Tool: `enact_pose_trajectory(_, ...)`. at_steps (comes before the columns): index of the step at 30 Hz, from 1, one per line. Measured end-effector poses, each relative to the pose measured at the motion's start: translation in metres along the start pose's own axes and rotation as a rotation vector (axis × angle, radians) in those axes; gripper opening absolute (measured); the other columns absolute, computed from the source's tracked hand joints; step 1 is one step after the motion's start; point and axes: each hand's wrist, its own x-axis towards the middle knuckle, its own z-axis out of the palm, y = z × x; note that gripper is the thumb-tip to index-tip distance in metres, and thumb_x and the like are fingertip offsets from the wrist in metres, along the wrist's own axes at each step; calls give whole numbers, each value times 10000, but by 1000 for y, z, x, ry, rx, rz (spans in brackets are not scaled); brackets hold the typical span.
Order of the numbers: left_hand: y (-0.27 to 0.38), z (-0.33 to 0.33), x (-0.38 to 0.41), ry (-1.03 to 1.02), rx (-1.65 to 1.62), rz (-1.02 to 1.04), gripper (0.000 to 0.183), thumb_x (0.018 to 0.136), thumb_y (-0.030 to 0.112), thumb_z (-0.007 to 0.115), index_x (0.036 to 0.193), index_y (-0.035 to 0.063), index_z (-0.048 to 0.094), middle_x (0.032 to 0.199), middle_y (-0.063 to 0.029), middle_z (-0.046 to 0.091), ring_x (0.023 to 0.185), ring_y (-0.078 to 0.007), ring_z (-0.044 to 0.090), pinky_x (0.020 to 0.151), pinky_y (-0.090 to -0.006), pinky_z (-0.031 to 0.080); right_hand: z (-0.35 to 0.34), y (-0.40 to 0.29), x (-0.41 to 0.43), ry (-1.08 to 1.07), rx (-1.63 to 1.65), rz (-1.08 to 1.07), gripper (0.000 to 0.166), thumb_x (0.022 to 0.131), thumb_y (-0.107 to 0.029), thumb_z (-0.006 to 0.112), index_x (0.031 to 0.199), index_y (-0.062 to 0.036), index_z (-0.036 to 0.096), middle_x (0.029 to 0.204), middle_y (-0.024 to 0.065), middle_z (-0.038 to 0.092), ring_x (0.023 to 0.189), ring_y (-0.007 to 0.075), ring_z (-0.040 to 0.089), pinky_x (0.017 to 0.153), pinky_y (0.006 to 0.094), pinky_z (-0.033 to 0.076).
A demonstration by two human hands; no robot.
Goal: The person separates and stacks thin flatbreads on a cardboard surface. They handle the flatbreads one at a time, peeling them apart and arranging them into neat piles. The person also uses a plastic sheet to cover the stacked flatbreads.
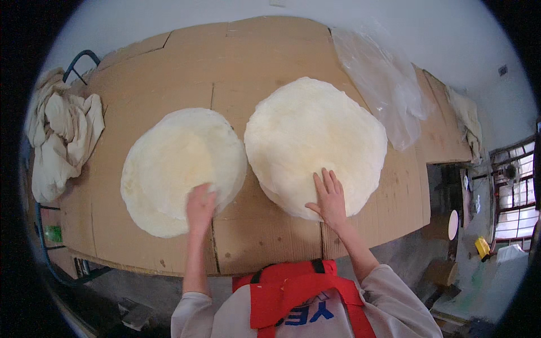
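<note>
Two broad, roughly round, cream-white pads of soft layered fibre, perhaps cotton or silk batting, lie side by side on a cardboard-covered table. Over the lower right part of the smaller left pad (177, 156) is my left hand (201, 207), blurred; whether its fingers grip any fibre cannot be told. My right hand (330, 200) rests flat, fingers spread, on the lower part of the larger right pad (315, 126). The left pad shows overlapping layers with uneven edges. Both pads nearly touch at their facing sides.
Cardboard sheets (270, 245) with visible seams cover the table. Clear plastic sheeting (386, 84) lies at the back right. Crumpled cream cloth (67, 131) hangs over the left end by a metal frame (40, 224). More cloth (467, 118) lies at the far right, near a barred window (513, 194).
</note>
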Motion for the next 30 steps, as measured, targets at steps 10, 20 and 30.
enact_pose_trajectory(10, 66, 95, -5, -272, -744, -426, 202, 824, 191, 581, 897, 4, 602, 750, -14, 590, 615, -70, 519, 545, -223, 424, 1, -20, -21, -141, -121, -99, 674, 701, -166, 671, 1301, -156, 366, 1356, 154, 294, 1262, 358, 245, 990, 487, 270)
enact_pose_trajectory(20, 69, 100, 2, -179, -802, -349, 157, 801, 149, 601, 888, 18, 599, 715, -9, 591, 630, -81, 540, 550, -224, 434, -102, 68, 45, 282, 545, 297, 234, 868, -200, 487, 902, -25, 638, 699, 62, 621, 654, 118, 556, 636, 275, 445)
enact_pose_trajectory(30, 73, 91, -2, -141, -1073, -489, 309, 819, 101, 552, 1113, 24, 493, 980, -79, 591, 789, -137, 577, 684, -261, 476, -118, 40, 46, 433, -223, -145, 303, 762, -40, 481, 1055, -66, 556, 1034, 130, 598, 949, 298, 581, 786, 358, 479)
